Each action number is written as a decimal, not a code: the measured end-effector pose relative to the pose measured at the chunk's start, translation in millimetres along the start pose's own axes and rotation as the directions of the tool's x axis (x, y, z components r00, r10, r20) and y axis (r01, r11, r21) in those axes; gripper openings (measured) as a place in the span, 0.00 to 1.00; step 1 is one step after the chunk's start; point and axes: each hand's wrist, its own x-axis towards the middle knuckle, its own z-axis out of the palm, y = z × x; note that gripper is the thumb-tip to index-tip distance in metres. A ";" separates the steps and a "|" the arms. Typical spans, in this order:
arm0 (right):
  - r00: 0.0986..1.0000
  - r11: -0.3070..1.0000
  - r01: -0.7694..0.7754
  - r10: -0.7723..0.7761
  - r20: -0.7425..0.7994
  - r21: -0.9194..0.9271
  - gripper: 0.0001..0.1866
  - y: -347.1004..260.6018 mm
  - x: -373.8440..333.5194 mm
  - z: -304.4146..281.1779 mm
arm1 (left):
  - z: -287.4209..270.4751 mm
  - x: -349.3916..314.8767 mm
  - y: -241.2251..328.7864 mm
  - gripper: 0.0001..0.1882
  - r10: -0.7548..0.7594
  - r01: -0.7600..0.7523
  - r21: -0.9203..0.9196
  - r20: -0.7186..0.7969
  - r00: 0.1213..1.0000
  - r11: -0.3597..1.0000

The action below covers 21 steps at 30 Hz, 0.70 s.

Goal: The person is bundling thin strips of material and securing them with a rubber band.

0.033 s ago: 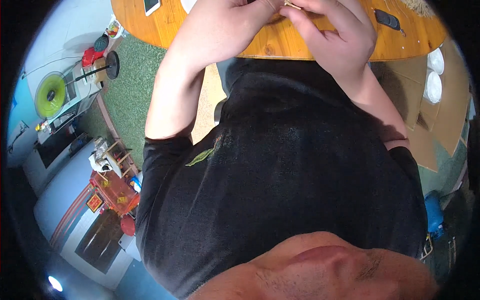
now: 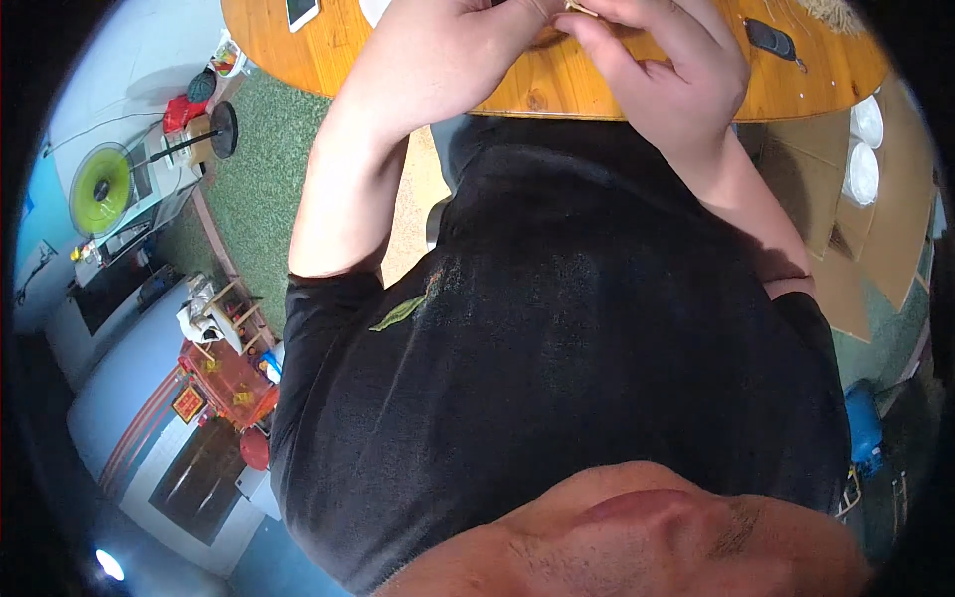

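Note:
Both my hands are over the near part of a wooden table (image 2: 537, 98), at the upper edge of the head view. A thin pale strip, like straw or cord (image 2: 580, 9), is between the thumb and forefinger of my right hand (image 2: 676, 75), which is closed on it. My left hand (image 2: 453, 60) is beside it, its thumb bent in toward the strip. Its other fingers are mostly hidden or cut off by the picture's edge, so what it grips cannot be made out.
On the table are a phone (image 2: 302, 12) and part of a white round thing (image 2: 373, 9) to the left, a dark key fob (image 2: 769, 40) and pale frayed fibres (image 2: 834, 14) to the right. Cardboard (image 2: 796, 199) and white bowls (image 2: 861, 174) lie lower right. A fan (image 2: 101, 189) stands left.

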 end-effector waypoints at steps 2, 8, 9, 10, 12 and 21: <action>0.998 1.000 0.001 -0.001 -0.061 -0.001 0.09 0.8 -0.5 2.4 | 0.9 1.4 -0.8 0.06 0.020 -0.020 -0.038 0.007 1.000 0.999; 0.998 0.999 -0.039 0.039 -0.049 0.006 0.05 -2.3 1.0 0.7 | -0.8 -0.7 7.7 0.06 0.075 -0.069 0.167 -0.030 0.997 0.984; 0.998 0.999 -0.038 0.038 -0.048 0.006 0.05 -3.1 0.7 -0.3 | 0.4 -0.9 9.6 0.07 0.090 -0.069 0.261 -0.069 0.994 0.963; 0.998 0.998 -0.053 0.052 -0.038 -0.016 0.05 -4.3 0.3 -1.7 | 1.7 -0.6 11.4 0.07 0.091 -0.070 0.261 -0.070 0.993 0.963; 0.997 0.997 -0.067 0.066 -0.027 -0.038 0.04 -4.5 -0.6 -4.8 | 3.9 0.2 14.2 0.07 0.237 -0.126 0.460 -0.191 0.953 0.879; 0.953 0.976 -0.194 0.165 0.254 0.097 0.03 26.9 -25.8 -12.3 | 0.9 9.1 -9.9 0.06 0.586 -0.326 0.710 -0.149 0.797 0.624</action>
